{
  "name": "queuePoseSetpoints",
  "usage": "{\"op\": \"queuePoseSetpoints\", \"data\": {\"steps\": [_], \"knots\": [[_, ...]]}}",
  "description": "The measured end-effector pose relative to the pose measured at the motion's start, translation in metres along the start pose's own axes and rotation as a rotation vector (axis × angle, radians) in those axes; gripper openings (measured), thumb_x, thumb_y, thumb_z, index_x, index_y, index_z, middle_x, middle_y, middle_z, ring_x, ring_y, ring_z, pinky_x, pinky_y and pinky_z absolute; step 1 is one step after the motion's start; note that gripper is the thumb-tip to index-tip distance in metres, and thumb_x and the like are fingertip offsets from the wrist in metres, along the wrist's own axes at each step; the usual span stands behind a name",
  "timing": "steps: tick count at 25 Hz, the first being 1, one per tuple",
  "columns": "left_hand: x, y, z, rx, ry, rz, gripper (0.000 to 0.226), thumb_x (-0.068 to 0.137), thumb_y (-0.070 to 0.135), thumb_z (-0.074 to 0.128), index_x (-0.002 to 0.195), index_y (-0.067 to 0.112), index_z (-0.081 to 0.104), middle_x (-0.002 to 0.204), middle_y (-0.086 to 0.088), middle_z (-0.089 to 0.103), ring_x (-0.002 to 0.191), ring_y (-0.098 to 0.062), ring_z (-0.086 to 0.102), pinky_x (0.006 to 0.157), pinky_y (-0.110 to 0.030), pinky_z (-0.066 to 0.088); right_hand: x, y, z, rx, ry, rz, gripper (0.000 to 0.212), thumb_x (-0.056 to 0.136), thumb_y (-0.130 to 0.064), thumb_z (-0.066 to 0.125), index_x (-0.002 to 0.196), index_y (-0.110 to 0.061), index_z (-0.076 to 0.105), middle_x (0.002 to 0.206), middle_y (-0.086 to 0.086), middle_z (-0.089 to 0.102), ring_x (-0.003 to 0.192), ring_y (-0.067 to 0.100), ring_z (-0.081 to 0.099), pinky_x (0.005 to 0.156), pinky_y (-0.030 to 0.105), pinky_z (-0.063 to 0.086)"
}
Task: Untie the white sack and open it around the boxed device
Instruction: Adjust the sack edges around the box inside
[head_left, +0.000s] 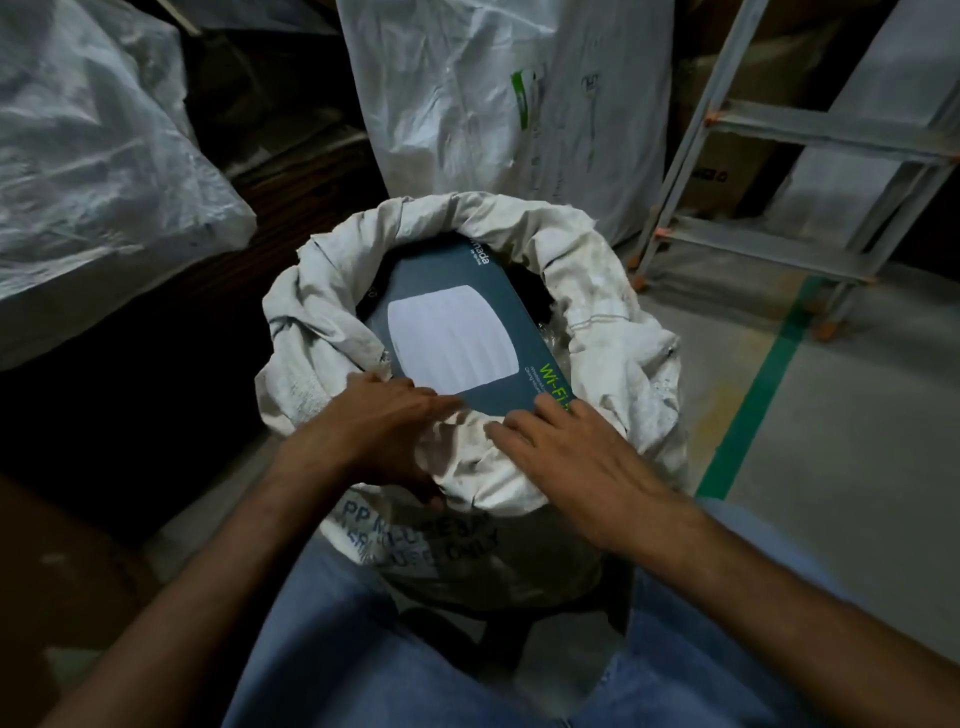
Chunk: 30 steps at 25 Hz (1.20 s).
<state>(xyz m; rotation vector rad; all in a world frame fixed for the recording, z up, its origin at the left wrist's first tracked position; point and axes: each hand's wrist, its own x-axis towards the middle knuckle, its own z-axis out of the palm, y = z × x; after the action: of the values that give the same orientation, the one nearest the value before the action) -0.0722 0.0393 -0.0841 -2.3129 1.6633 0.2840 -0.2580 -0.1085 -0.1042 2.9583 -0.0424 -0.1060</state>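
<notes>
Storeroom: piled sacks, ladder

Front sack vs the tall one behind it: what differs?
The front sack is open, its rim rolled down around the boxed device; the rear sack shows no opening here. Front sack carries blue lettering, rear sack green markings. Rear sack stands taller, running out of frame. Both are white and creased.
</notes>
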Motion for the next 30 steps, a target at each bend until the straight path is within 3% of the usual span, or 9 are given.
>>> {"op": "queuePoseSetpoints", "data": {"steps": [5, 9, 11, 15, 18, 21, 23, 26, 30], "knots": [[-0.011, 0.021, 0.025, 0.003, 0.375, 0.111, 0.044, 0.078, 0.042, 0.073, 0.115, 0.029, 0.055, 0.089, 0.002, 0.071, 0.078, -0.026, 0.07, 0.056, -0.033, 0.038, 0.003, 0.016, -0.027, 0.432, -0.276, 0.115, 0.1, 0.082, -0.071, 0.063, 0.159, -0.027, 0.017, 0.167, -0.005, 0.012, 0.147, 0.024, 0.031, 0.115, 0.039, 0.036], [-0.034, 0.038, 0.045, 0.058, 0.626, 0.131, 0.028, 0.075, 0.018, 0.079, 0.1, 0.018, 0.066, 0.076, -0.001, 0.066, 0.059, -0.027, 0.061, 0.043, -0.031, 0.031, 0.033, 0.024, -0.026, 0.329, -0.348, 0.003, 0.082, 0.071, -0.068, 0.076, 0.136, -0.026, 0.049, 0.133, -0.001, 0.059, 0.124, 0.024, 0.052, 0.095, 0.039, 0.047], [-0.039, 0.044, 0.054, -0.017, 0.584, 0.096, 0.036, 0.076, 0.024, 0.08, 0.107, 0.022, 0.063, 0.087, 0.001, 0.066, 0.068, -0.025, 0.063, 0.047, -0.032, 0.036, 0.03, 0.015, -0.019, 0.262, -0.235, -0.023, 0.044, 0.073, -0.056, 0.076, 0.094, -0.025, 0.053, 0.091, -0.003, 0.064, 0.094, 0.026, 0.062, 0.066, 0.036, 0.041], [-0.042, 0.016, 0.031, -0.411, 0.222, 0.087, 0.081, 0.075, 0.049, 0.083, 0.142, 0.043, 0.038, 0.137, 0.014, 0.043, 0.116, -0.011, 0.052, 0.087, -0.03, 0.05, 0.01, 0.0, 0.001, 0.028, 0.104, -0.004, 0.032, 0.065, -0.02, 0.076, 0.083, -0.022, 0.049, 0.078, 0.0, 0.06, 0.068, 0.029, 0.062, 0.055, 0.033, 0.024], [-0.033, -0.013, 0.016, -0.007, 0.149, -0.03, 0.092, 0.072, 0.047, 0.083, 0.151, 0.041, 0.035, 0.155, 0.01, 0.037, 0.142, -0.018, 0.037, 0.111, -0.043, 0.036, -0.002, -0.013, 0.015, -0.036, 0.208, 0.019, 0.038, 0.052, -0.004, 0.077, 0.079, -0.019, 0.055, 0.071, 0.001, 0.056, 0.057, 0.027, 0.056, 0.046, 0.031, 0.023], [-0.029, -0.016, 0.028, 0.147, 0.369, -0.096, 0.04, 0.074, 0.041, 0.079, 0.107, 0.027, 0.061, 0.097, 0.003, 0.071, 0.089, -0.028, 0.068, 0.066, -0.037, 0.05, -0.005, -0.019, 0.024, -0.077, 0.219, -0.035, 0.04, 0.052, -0.005, 0.079, 0.082, -0.018, 0.055, 0.074, 0.002, 0.055, 0.063, 0.027, 0.056, 0.05, 0.033, 0.033], [-0.035, -0.015, 0.043, 0.156, 0.555, -0.146, 0.026, 0.081, 0.036, 0.072, 0.094, 0.018, 0.059, 0.073, -0.003, 0.067, 0.059, -0.03, 0.066, 0.046, -0.029, 0.033, 0.0, -0.014, 0.015, -0.038, 0.139, -0.064, 0.039, 0.062, -0.029, 0.084, 0.087, -0.018, 0.056, 0.081, 0.003, 0.06, 0.074, 0.028, 0.06, 0.061, 0.036, 0.039], [-0.05, -0.017, 0.053, 0.135, 0.79, -0.216, 0.017, 0.091, 0.03, 0.065, 0.089, 0.016, 0.057, 0.066, -0.006, 0.062, 0.052, -0.031, 0.064, 0.042, -0.027, 0.03, 0.016, -0.007, -0.017, 0.309, -0.169, 0.113, 0.08, 0.072, -0.079, 0.063, 0.121, -0.017, 0.049, 0.123, 0.003, 0.058, 0.107, 0.03, 0.06, 0.088, 0.042, 0.048], [-0.059, -0.011, 0.048, 0.068, 0.718, -0.251, 0.019, 0.083, 0.034, 0.068, 0.086, 0.018, 0.059, 0.073, -0.005, 0.063, 0.061, -0.031, 0.066, 0.044, -0.031, 0.04, 0.049, -0.024, -0.032, 0.464, -0.107, 0.049, 0.087, 0.073, -0.046, 0.077, 0.144, -0.021, 0.034, 0.136, 0.006, 0.057, 0.119, 0.033, 0.059, 0.079, 0.034, 0.044]]}}
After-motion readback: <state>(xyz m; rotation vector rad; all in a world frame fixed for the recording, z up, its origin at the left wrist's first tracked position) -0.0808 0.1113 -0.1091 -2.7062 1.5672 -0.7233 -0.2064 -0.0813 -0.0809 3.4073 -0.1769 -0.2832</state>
